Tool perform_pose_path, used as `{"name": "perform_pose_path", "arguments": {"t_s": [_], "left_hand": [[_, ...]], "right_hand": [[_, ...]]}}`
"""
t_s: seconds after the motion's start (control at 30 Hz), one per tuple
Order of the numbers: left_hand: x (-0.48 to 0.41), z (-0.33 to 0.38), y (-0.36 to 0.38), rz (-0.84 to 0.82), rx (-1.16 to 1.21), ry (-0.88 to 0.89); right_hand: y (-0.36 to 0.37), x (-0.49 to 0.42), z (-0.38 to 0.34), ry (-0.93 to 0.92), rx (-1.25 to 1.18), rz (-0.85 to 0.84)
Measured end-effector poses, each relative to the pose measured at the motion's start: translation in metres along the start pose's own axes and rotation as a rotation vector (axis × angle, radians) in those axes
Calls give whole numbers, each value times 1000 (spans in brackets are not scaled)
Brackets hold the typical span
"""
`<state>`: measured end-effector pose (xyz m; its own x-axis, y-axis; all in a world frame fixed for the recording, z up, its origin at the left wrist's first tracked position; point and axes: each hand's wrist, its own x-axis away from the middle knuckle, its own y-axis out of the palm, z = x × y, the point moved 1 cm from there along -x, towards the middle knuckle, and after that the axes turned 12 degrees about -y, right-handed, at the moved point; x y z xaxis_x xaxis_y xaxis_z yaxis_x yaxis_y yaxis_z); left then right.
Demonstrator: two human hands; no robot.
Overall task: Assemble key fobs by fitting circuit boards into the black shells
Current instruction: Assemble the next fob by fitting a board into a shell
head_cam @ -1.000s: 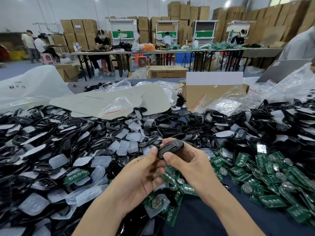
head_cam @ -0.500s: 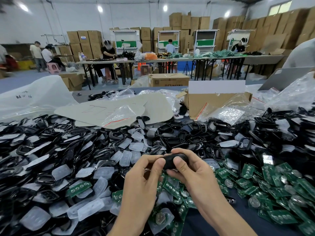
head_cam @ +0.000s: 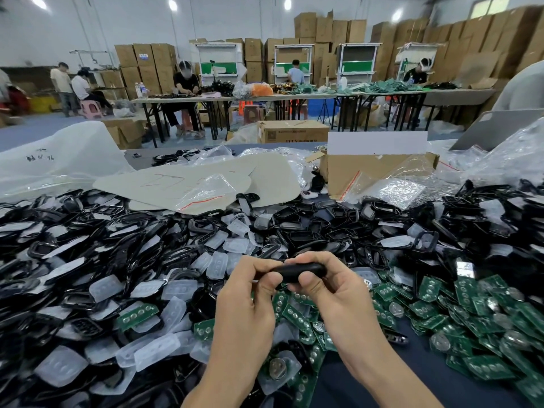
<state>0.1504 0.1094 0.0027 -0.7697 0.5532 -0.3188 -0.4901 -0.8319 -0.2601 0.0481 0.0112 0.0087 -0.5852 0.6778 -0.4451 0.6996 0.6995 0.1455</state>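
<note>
fingers (head_cam: 266, 279) of left hand (head_cam: 244, 313) and right hand (head_cam: 335, 295) still gripped the oval black plastic key fob (head_cam: 297, 269). it had turned edge-on.

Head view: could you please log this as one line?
left hand: pinches black shell | right hand: pinches same shell | green circuit boards: loose beneath

Counts on the desk (head_cam: 418, 366): a few single items and three heaps past counting.
One left hand (head_cam: 244, 313) and one right hand (head_cam: 329, 293) grip one black shell (head_cam: 297, 269). Hundreds of loose shells (head_cam: 88, 231), scores of clear button pads (head_cam: 217, 262), many dozens of green circuit boards (head_cam: 471, 290), one open cardboard box (head_cam: 368, 172).
</note>
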Motion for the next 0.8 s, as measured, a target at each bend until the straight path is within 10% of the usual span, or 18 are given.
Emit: {"name": "perform_pose_path", "arguments": {"t_s": [0.8], "left_hand": [[-8, 0, -3, -99, 321, -140]], "right_hand": [[-3, -1, 0, -78, -97, -88]]}}
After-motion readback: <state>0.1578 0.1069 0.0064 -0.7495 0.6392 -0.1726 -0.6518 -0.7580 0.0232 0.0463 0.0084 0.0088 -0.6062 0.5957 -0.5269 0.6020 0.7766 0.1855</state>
